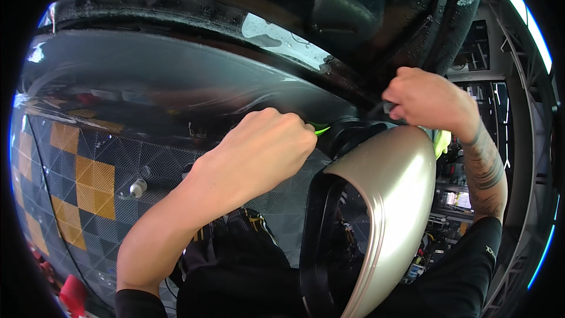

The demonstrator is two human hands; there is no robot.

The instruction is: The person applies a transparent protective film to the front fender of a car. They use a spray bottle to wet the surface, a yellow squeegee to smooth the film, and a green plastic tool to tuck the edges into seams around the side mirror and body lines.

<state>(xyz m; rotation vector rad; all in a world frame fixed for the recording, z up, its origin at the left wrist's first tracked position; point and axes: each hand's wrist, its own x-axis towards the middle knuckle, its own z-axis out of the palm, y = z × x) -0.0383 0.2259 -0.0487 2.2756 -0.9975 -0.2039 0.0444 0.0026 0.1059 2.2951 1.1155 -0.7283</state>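
My left hand (273,141) is closed against the dark grey car door (176,91), just left of the side mirror's base. From its fingertips sticks out a thin bright green strip (321,131); the rest of it is hidden. On the far side of the base, my right hand (426,100) is closed around a small dark tool (388,107), blurred and mostly covered by the fingers. Between my arms stands the champagne-coloured side mirror housing (400,182), its front an open hollow with a black frame. The black mirror base (347,135) joins it to the door.
Above the door is the dark side window (353,0), with wet patches and droplets at its edge. A yellow-green cloth-like thing (442,142) shows behind the housing. A small white bottle (138,188) is on the grey and yellow tiled floor (94,176). Something red (73,294) is lower left.
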